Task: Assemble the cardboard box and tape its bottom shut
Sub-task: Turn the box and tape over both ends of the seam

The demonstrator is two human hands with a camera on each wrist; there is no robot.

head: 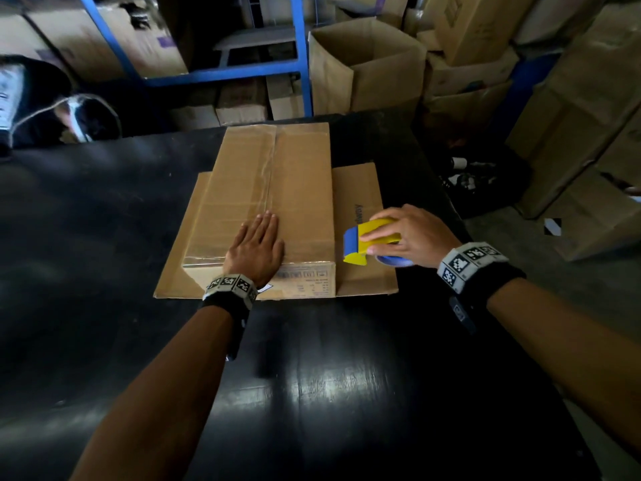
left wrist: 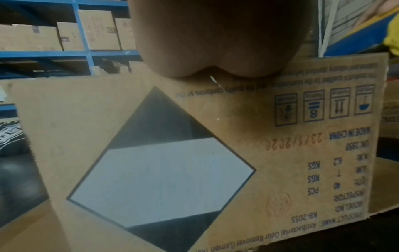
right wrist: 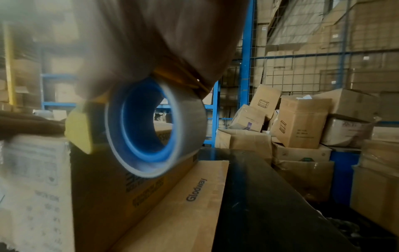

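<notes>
- The cardboard box sits at the centre of the head view on the dark counter, its taped side turned up, likely so the bottom seam is in easy reach.
- Clear tape runs along the middle seam from the far edge toward the near edge.
- The left hand lies flat on the near end of that seam, fingers straight, grasping nothing; I judge it is pressing the tape down and steadying the box.
- The right hand, at the right of the frame, has its grip clenched round the yellow and blue tape dispenser, held just off the box's right edge above a flat cardboard sheet.
- In the right wrist view the tape roll hangs clear of the box wall, which suggests the strip is already laid.
</notes>
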